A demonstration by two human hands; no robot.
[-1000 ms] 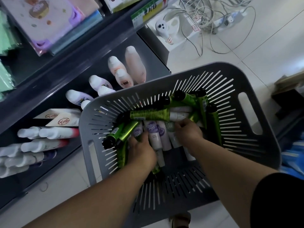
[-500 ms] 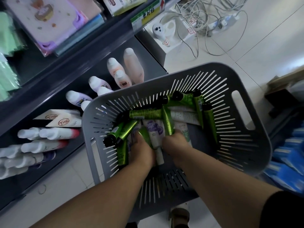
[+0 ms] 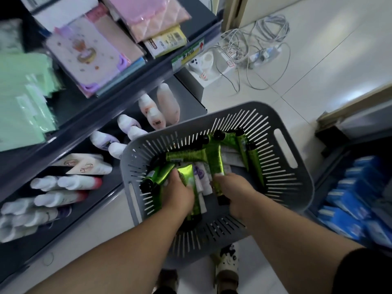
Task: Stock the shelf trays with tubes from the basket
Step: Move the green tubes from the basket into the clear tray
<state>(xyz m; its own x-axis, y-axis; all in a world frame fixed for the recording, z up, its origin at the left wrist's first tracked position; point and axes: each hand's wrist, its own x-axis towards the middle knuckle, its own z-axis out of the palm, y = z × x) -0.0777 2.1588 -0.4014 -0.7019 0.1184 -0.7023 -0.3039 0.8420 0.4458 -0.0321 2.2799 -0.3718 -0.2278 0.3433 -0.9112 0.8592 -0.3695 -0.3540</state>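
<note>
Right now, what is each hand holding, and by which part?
The left hand grips a green tube around its middle. The right hand grips a second green tube near its cap end. Both are inside the basket.

This is a shop: dark shelves (image 3: 84, 132) carry rows of the same white bottles (image 3: 158, 118) lying side by side, with a green and white price label (image 3: 187, 57) fixed to a shelf edge above them. Sealed packs (image 3: 89, 54) fill the upper shelf, stacks of matching blue packs (image 3: 347, 209) line a low shelf opposite, and a grey basket (image 3: 250, 107) of green tubes (image 3: 186, 154) sits over the tiled floor (image 3: 328, 66) between them
</note>
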